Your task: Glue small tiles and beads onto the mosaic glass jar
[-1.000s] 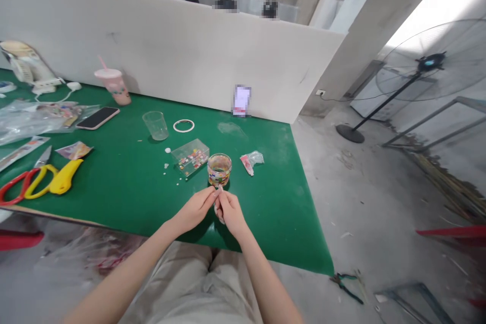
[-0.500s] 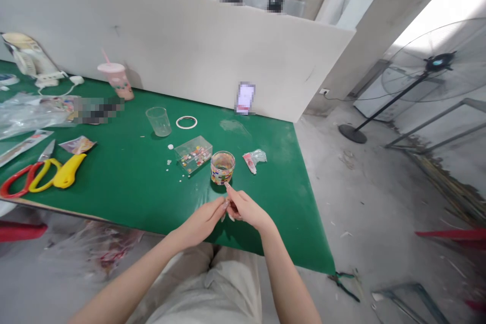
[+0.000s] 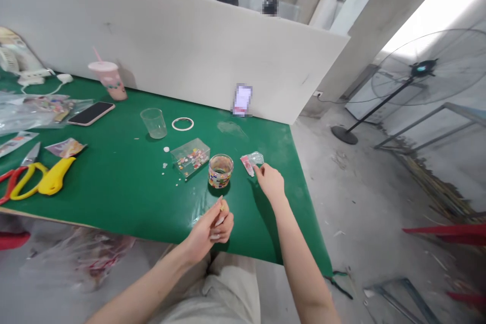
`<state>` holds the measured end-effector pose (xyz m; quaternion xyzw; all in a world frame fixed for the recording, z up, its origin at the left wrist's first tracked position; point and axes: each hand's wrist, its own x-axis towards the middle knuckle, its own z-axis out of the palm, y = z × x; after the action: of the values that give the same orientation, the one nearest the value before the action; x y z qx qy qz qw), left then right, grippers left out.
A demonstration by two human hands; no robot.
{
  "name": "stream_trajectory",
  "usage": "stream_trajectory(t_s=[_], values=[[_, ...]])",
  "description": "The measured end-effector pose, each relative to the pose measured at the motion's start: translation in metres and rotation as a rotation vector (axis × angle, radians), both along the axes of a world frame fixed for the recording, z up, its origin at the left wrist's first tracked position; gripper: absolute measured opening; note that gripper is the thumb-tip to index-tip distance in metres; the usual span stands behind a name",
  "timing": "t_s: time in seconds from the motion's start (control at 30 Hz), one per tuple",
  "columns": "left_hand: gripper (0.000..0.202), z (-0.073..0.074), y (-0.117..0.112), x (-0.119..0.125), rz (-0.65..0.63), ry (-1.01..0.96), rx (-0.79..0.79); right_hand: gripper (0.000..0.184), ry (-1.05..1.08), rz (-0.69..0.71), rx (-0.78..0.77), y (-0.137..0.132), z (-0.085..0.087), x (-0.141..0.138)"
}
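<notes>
My left hand (image 3: 212,228) hovers over the near edge of the green table (image 3: 114,187), its fingers pinched on a tiny yellowish piece I cannot name. My right hand (image 3: 270,180) has reached out to a small clear packet with red in it (image 3: 251,161); its fingertips touch the packet, fingers curled. Between the two hands stands a small glass jar covered in coloured mosaic pieces (image 3: 220,170). A clear plastic box of small coloured tiles (image 3: 190,156) lies just left of the jar, with a few loose white bits beside it.
Further back stand a clear plastic cup (image 3: 154,123), a white ring (image 3: 183,123), a pink drink cup (image 3: 106,80) and a phone (image 3: 91,113). Yellow and red scissors (image 3: 34,185) lie at the left. A white partition (image 3: 190,50) backs the table. A floor fan (image 3: 413,71) stands right.
My hands were together in front of the jar. The right hand has moved away to the right and forward onto the packet; the left hand has drawn back toward me, still pinched.
</notes>
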<state>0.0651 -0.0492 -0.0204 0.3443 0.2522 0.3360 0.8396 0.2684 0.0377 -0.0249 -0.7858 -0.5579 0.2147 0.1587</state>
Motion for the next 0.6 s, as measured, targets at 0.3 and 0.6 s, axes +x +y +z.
stream_trajectory(t_s=[0.3,0.6], values=[[0.056,-0.011,0.002,-0.005,0.084,0.058,0.054,0.033,-0.222,0.132,-0.194,0.058,-0.006,-0.001],[0.055,-0.012,0.009,-0.018,0.122,0.206,0.102,0.033,-0.109,0.230,-0.239,0.062,0.005,-0.015]])
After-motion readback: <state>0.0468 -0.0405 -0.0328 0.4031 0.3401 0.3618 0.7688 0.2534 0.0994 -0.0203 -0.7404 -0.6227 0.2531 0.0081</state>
